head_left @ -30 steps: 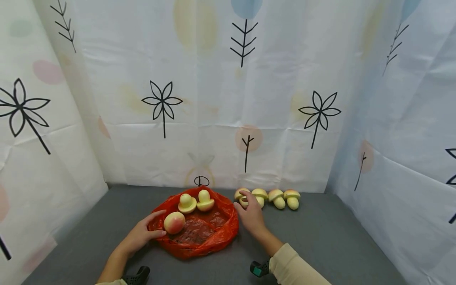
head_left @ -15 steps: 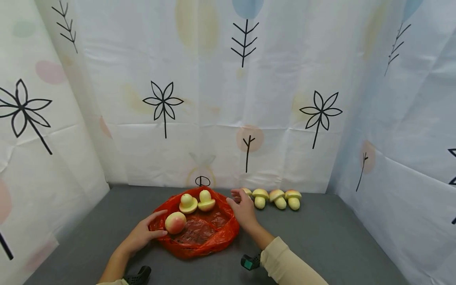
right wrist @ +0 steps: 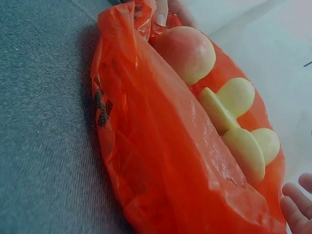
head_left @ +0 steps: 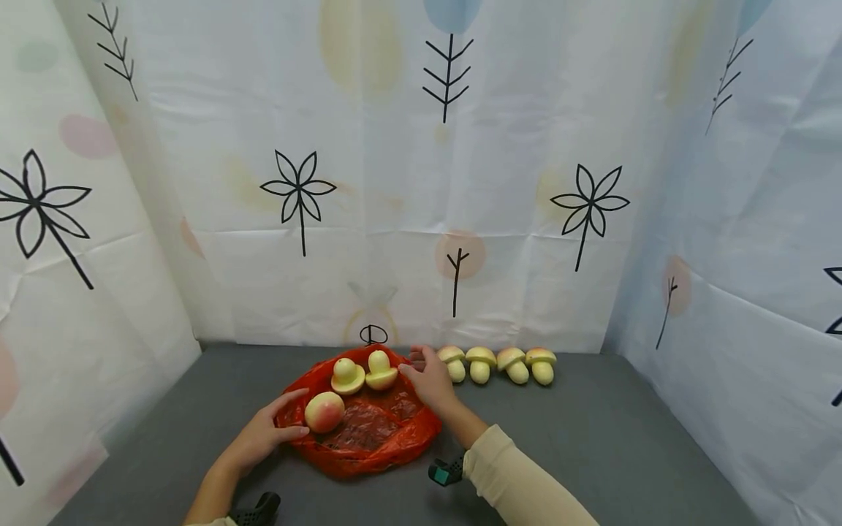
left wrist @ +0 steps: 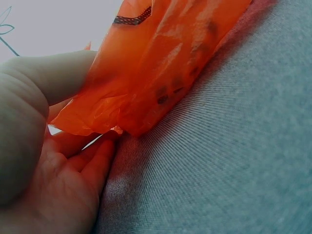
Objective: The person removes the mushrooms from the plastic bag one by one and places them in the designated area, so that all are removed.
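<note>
A red plastic bag (head_left: 368,464) lies with its mouth spread wide on the grey table. Two pale yellow toy mushrooms (head_left: 346,375) rest in its back part, stems up. A round yellow-and-pink piece (head_left: 324,412) sits at the bag's left; its underside is hidden. My left hand (head_left: 255,438) holds the bag's left rim between thumb and fingers, as the left wrist view shows. By the back right rim is my right hand (head_left: 430,383), its fingers loosely extended with nothing in them. Whether it touches the plastic, I cannot tell.
Several toy mushrooms (head_left: 480,365) stand in a row along the table's back edge, right of the bag. White printed cloth (head_left: 526,292) walls in the back and both sides of the grey table (head_left: 579,446).
My right hand has moved left, from in front of the leftmost mushroom in the row to the bag's back right rim. My left hand keeps its place on the bag.
</note>
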Demonstrator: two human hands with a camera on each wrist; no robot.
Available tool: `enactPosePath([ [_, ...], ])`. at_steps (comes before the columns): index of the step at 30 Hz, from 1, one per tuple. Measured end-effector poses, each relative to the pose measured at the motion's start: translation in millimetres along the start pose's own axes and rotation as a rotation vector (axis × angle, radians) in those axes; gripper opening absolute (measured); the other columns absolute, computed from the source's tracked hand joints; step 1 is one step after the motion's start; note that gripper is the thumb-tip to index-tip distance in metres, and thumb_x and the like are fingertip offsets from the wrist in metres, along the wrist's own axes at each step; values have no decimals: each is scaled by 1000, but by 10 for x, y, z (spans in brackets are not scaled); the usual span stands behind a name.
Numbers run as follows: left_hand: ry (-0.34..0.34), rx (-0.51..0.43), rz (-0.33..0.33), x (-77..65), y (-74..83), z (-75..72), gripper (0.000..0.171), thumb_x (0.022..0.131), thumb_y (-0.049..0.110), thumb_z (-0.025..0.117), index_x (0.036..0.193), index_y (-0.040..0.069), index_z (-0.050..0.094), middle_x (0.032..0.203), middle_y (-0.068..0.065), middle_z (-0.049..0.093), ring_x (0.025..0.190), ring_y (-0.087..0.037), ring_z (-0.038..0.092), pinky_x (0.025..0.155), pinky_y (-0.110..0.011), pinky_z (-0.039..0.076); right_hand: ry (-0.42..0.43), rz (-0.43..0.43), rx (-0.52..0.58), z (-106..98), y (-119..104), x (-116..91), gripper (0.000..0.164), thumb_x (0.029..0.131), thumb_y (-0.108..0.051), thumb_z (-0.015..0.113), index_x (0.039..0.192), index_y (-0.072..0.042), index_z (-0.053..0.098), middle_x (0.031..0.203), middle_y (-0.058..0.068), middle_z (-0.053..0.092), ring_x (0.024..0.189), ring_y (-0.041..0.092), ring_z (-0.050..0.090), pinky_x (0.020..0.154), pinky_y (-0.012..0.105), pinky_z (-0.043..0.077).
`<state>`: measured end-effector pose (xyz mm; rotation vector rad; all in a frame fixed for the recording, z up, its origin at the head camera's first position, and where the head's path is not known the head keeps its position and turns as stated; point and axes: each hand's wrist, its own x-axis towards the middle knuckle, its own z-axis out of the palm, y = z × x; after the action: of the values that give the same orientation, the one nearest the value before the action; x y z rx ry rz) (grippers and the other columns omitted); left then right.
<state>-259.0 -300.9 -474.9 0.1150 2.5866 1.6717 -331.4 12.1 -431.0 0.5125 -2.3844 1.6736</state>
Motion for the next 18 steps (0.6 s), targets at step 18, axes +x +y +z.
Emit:
enactPosePath([
  [18, 4, -8, 9, -5, 1, 4, 72, 85, 25, 76, 147, 12, 41, 149, -24, 31, 135, -45, 27, 104, -63, 29, -162, -198, -311, 217, 83, 207, 55, 90, -18, 69, 140, -8, 49, 132, 13, 55, 122, 34, 50, 99, 50, 41],
])
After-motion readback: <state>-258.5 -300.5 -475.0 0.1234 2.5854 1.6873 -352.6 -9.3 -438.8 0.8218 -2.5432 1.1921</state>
